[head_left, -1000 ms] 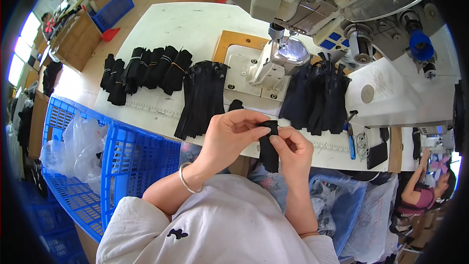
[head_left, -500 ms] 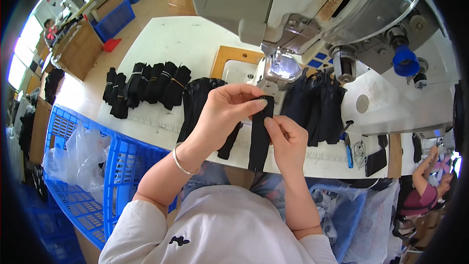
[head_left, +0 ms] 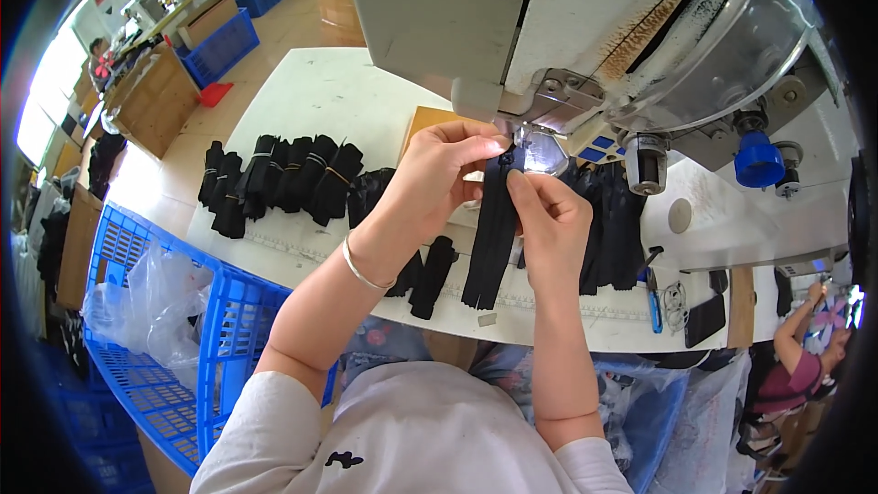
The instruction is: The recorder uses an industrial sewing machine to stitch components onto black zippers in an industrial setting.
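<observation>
The left hand's (head_left: 448, 174) grip is clamped on the top end of a black strip (head_left: 492, 242); the right hand's (head_left: 553, 220) grip pinches its edge just below, at 5 o'clock from the left fingertips. The strip hangs toward 6 o'clock over the white tabletop (head_left: 334, 82), with the sewing machine (head_left: 439, 9) at 12. From the strip, tied black bundles (head_left: 320, 178) lie at 10 o'clock, dark strips (head_left: 620, 238) at 3, a blue crate (head_left: 224, 338) at 8.
</observation>
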`<action>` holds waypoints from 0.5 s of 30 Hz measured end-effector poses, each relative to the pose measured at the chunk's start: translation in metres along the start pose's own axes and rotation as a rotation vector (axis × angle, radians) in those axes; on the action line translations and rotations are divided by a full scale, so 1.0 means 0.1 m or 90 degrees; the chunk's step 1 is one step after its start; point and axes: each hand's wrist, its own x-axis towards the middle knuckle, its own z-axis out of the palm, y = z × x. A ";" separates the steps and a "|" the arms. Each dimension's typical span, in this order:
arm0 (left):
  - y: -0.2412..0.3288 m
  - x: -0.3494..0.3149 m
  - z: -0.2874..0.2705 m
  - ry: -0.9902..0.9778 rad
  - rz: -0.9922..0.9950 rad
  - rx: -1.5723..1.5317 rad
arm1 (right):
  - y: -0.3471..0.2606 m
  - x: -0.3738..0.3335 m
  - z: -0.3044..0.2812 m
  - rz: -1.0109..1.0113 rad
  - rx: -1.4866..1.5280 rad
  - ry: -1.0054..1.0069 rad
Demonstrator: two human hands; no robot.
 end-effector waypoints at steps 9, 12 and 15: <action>-0.07 0.01 0.01 0.034 0.005 -0.017 | 0.08 0.01 0.00 -0.062 -0.065 0.022; -0.09 0.01 -0.01 0.042 0.003 -0.017 | 0.08 -0.01 0.03 -0.090 -0.109 0.037; -0.10 0.01 -0.04 0.025 0.003 -0.004 | 0.10 -0.04 0.05 -0.100 -0.117 0.057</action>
